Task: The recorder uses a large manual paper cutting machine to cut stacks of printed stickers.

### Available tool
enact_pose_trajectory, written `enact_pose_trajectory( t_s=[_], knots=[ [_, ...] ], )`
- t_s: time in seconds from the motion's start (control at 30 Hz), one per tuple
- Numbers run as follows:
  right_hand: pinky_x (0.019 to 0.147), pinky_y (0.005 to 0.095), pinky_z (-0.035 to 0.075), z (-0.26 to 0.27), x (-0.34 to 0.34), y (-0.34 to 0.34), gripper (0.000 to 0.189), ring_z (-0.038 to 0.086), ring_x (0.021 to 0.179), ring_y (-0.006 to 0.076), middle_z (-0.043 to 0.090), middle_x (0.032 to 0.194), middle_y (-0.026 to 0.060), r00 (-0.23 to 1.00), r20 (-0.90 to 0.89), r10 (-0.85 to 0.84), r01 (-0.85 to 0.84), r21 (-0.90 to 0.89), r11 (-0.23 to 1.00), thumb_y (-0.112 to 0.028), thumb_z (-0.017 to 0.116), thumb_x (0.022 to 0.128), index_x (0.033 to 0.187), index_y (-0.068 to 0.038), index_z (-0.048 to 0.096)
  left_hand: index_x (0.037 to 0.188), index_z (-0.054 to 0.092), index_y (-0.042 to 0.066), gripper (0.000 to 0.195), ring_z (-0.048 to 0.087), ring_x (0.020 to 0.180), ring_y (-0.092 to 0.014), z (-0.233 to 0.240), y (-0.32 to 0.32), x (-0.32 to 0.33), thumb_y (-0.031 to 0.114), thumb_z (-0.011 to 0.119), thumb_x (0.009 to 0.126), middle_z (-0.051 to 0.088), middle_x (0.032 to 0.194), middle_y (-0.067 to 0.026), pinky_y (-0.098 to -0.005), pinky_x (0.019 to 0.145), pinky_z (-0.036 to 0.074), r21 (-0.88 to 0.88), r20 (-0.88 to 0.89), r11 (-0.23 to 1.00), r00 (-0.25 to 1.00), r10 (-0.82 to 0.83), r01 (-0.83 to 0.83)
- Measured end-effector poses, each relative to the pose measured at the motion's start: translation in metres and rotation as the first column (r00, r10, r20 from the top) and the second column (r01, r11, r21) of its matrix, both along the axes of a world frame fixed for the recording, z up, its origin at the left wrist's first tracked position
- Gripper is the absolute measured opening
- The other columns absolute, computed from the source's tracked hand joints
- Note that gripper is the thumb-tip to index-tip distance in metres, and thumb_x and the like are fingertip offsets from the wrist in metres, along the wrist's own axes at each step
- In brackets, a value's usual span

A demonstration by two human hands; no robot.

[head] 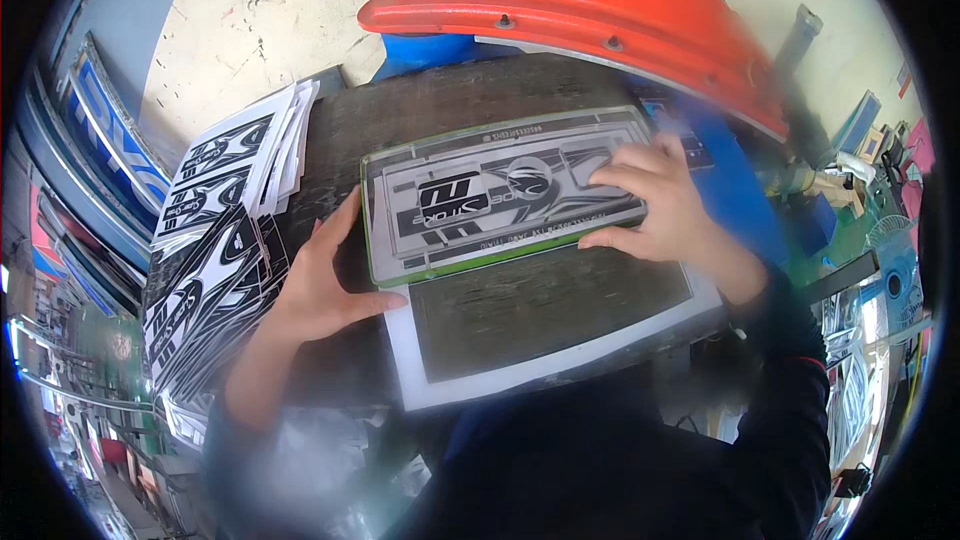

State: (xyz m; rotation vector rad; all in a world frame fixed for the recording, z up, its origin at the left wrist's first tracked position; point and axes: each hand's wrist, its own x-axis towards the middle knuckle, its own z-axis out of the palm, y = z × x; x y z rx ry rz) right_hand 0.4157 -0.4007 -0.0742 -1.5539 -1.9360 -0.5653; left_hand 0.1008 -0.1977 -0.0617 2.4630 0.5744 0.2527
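A clear rectangular plate or die with green edges (495,259) lies on the dark tabletop, with black-and-white graphics showing through it. My left hand (319,285) is at its left end, fingers spread, fingertips near the edge and thumb by its lower left corner. My right hand (649,202) spans the plate's right end, with fingers over the top and thumb at the near edge; whether it grips is unclear. Below the plate lies a white sheet frame (540,371) with a large rectangular opening, the dark surface visible through it.
Stacks of black-and-white printed sheets (217,157) and darker graphic sheets (202,300) lie at the left of the dark table (450,90). An orange-red machine part (570,0) with bolts arches over the far side. A blue surface (735,187) is at the right.
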Motion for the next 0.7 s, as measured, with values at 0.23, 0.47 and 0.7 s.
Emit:
enact_pose_trajectory(
  t_s=[0.23,0.47,0.7],
  knots=[
    [0.082,0.0363,0.030,-0.0005,-0.0032,-0.0006,0.057,0.052,0.076,0.0185,0.053,0.082,0.0019,0.999,-0.020,-0.036,0.033,-0.115,0.993,-0.052,0.083,0.056,0.092,-0.009,0.066,0.143,0.032,0.004,0.104,0.027,0.139,-0.031,-0.0025,-0.0035,0.0022,0.025,0.085,0.056,0.036,0.146,-0.0189,-0.0546,0.113,0.009,0.020,0.065,0.999,0.997,0.042,-0.043],
    [0.083,0.0362,0.030,-0.0043,-0.0002,0.0010,0.058,0.052,0.075,0.0185,0.054,0.081,0.0021,0.999,-0.017,-0.035,0.032,-0.122,0.992,-0.052,0.083,0.056,0.091,-0.009,0.067,0.141,0.037,0.005,0.099,0.027,0.139,-0.032,-0.0053,-0.0032,0.0036,0.023,0.085,0.057,0.038,0.144,-0.0196,-0.0539,0.113,0.012,0.061,0.061,0.996,0.997,0.057,-0.060],
    [0.083,0.0361,0.030,-0.0044,0.0001,0.0011,0.058,0.053,0.075,0.0187,0.055,0.082,0.0024,0.999,-0.024,-0.040,0.037,-0.128,0.991,-0.052,0.083,0.055,0.091,-0.009,0.067,0.141,0.039,0.006,0.097,0.026,0.140,-0.031,-0.0054,-0.0044,0.0026,0.022,0.085,0.057,0.040,0.143,-0.0196,-0.0534,0.113,0.013,0.066,0.072,0.996,0.996,0.053,-0.057]
  ],
)
